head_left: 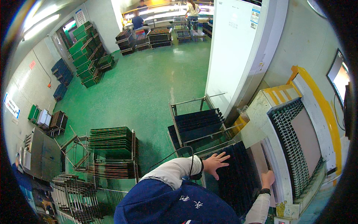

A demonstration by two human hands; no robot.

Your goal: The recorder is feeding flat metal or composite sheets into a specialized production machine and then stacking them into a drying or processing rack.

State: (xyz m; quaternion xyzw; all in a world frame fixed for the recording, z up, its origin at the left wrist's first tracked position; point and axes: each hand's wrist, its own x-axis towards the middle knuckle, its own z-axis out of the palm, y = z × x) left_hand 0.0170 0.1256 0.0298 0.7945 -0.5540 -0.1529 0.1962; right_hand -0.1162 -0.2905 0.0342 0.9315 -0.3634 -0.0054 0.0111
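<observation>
My left hand (215,164) is spread over a rack of dark, upright thin panels (235,179), its fingers apart at their upper edges. To its right, my right hand (267,178) is closed on the edge of a thin brownish-grey panel (256,154). Pale, clear-looking sheets (271,151) stand upright just beyond that hand. Close on the right is a machine with a bed of rollers (291,149), and a flat pinkish-grey panel (306,136) lies on it.
Another metal rack of dark panels (197,121) stands ahead. Racks of green panels (110,143) and bare metal frames (76,194) sit on the left. A tall white cabinet (231,48) rises ahead right. Two people work at a lit bench (167,14) far off, with a third partly visible.
</observation>
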